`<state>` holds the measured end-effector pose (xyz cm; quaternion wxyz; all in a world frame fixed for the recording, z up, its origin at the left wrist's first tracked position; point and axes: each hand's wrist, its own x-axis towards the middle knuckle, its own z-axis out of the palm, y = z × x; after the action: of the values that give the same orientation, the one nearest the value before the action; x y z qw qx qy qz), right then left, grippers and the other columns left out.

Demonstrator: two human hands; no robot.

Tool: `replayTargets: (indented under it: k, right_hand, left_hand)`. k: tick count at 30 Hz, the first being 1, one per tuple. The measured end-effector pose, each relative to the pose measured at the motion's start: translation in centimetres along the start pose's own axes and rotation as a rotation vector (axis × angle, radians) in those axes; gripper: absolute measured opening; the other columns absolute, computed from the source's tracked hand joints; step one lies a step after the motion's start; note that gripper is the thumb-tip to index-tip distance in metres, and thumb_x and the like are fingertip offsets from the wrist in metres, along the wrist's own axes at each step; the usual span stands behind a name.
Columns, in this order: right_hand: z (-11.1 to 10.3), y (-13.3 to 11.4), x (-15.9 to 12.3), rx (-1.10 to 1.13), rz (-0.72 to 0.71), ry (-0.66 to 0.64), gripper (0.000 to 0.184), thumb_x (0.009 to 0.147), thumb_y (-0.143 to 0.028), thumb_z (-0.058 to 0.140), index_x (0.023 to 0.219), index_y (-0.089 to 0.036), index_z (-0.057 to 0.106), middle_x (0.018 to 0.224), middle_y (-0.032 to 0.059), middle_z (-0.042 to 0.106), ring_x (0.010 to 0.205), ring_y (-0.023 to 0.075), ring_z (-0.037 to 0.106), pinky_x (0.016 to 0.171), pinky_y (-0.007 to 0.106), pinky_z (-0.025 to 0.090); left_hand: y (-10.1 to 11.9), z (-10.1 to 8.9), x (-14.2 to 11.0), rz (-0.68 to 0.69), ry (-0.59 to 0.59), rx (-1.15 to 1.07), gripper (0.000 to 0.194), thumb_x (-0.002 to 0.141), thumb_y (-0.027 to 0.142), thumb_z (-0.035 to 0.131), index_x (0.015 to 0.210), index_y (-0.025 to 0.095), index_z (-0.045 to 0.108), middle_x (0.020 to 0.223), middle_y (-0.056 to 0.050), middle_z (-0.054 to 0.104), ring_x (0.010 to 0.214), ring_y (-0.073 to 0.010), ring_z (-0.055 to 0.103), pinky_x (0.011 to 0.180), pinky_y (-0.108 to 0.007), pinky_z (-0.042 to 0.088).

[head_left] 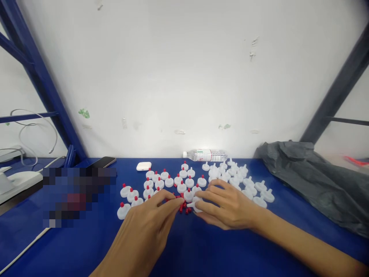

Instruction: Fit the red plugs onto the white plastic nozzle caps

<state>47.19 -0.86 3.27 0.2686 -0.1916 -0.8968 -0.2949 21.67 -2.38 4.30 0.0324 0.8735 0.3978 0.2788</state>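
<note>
right hand: fingers gripping a round white plastic spouted lid by its rim side | left hand: fingertips bunched beside its spout, can't tell if they've got anything | small red cylindrical caps right there

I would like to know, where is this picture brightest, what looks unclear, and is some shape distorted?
In the head view, the flat white wall is brightest near its middle, greyer toward the upper corners; also in the head view, a pixelated patch hides detail at left, and the loose red plastic caps look slightly blurred; there too, the slanted blue metal post suggests wide-angle distortion.
</note>
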Motion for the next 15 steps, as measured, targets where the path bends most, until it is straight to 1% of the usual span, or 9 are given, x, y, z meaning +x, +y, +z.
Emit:
replayTargets:
  k: [2, 4, 7, 9, 11, 15]
  right_hand:
    - [0.2, -0.2, 0.2, 0.03, 0.019, 0.066, 0.008, 0.095, -0.027, 0.063, 0.1, -0.021, 0.062, 0.097, 0.0024, 0.076, 0.074, 0.0145, 0.065, 0.078, 0.034, 0.051]
    - [0.3, -0.4, 0.4, 0.046, 0.035, 0.106, 0.01, 0.094, -0.028, 0.064, 0.099, -0.02, 0.06, 0.097, 0.003, 0.076, 0.074, 0.0149, 0.065, 0.078, 0.034, 0.051]
    - [0.1, -0.6, 0.4, 0.055, 0.046, 0.106, 0.012, 0.094, -0.028, 0.064, 0.101, -0.019, 0.059, 0.096, 0.0037, 0.076, 0.072, 0.0149, 0.063, 0.078, 0.035, 0.052]
    - [0.1, -0.8, 0.3, 0.067, 0.043, 0.115, 0.014, 0.094, -0.028, 0.065, 0.102, -0.019, 0.058, 0.096, 0.0038, 0.076, 0.071, 0.0147, 0.063, 0.076, 0.035, 0.052]
    - [0.1, -1.1, 0.1, 0.093, 0.046, 0.148, 0.014, 0.093, -0.026, 0.065, 0.104, -0.019, 0.058, 0.098, 0.0048, 0.075, 0.074, 0.0148, 0.065, 0.077, 0.035, 0.053]
    - [0.4, -1.5, 0.0, 0.165, 0.106, 0.22, 0.014, 0.095, -0.018, 0.06, 0.109, -0.019, 0.057, 0.106, 0.0091, 0.074, 0.089, 0.015, 0.07, 0.083, 0.031, 0.058]
  left_hand:
    - [0.1, 0.2, 0.0, 0.012, -0.02, -0.007, 0.036, 0.101, 0.016, 0.043, 0.115, 0.032, 0.072, 0.105, 0.0, 0.071, 0.074, -0.0121, 0.07, 0.072, -0.022, 0.055]
    - [0.2, 0.4, 0.1, 0.023, -0.044, -0.003, 0.037, 0.101, 0.015, 0.044, 0.116, 0.032, 0.072, 0.106, 0.0, 0.072, 0.076, -0.0125, 0.071, 0.072, -0.022, 0.056]
    - [0.4, 0.6, 0.1, 0.037, -0.092, -0.012, 0.039, 0.1, 0.013, 0.044, 0.118, 0.034, 0.072, 0.104, 0.001, 0.072, 0.077, -0.0126, 0.071, 0.071, -0.021, 0.056]
    - [0.4, 0.7, 0.1, 0.044, -0.099, -0.018, 0.04, 0.1, 0.013, 0.045, 0.12, 0.035, 0.071, 0.104, 0.001, 0.073, 0.077, -0.0126, 0.071, 0.071, -0.021, 0.057]
    - [0.3, 0.8, 0.1, 0.056, -0.08, -0.008, 0.038, 0.1, 0.013, 0.045, 0.12, 0.033, 0.071, 0.105, 0.0, 0.074, 0.079, -0.0133, 0.072, 0.074, -0.022, 0.058]
    - [-0.3, 1.2, 0.1, 0.109, 0.015, 0.076, 0.035, 0.101, 0.015, 0.043, 0.118, 0.027, 0.072, 0.107, -0.004, 0.076, 0.085, -0.0167, 0.075, 0.075, -0.025, 0.06]
